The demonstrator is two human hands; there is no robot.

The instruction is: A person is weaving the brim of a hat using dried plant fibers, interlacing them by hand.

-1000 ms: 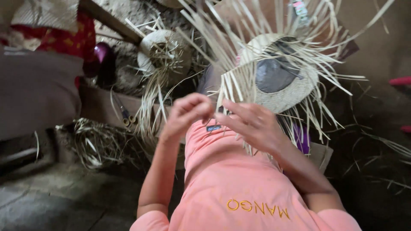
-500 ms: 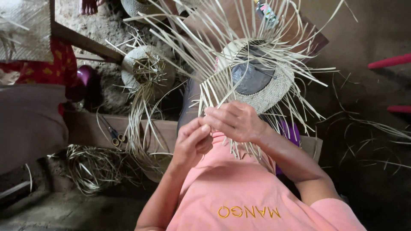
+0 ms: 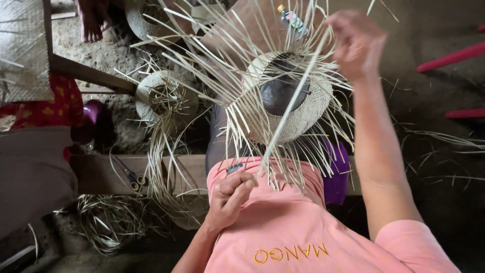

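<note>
Half-woven straw hat [image 3: 298,114] sits on lap w/ crown done, brim left as loose strands; left hand [image 3: 230,194] fingers pinch one long strip [image 3: 290,103] at 7 o'clock, right hand [image 3: 356,43] grips its far end at 1 o'clock.

Half-woven hat [image 3: 298,114] sat centre w/ scissors [image 3: 132,178] on bench [image 3: 101,174] to its left, prob. another hat [image 3: 164,98] behind.

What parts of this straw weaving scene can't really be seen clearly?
Head view only:
- Right hand: motion-blurred, so its grip on the straw strip is unclear.
- Dark form inside the woven hat: mostly hidden by the weave.
- Scissors: partly under loose straw.
- Small bottle: crossed by strips.
</note>
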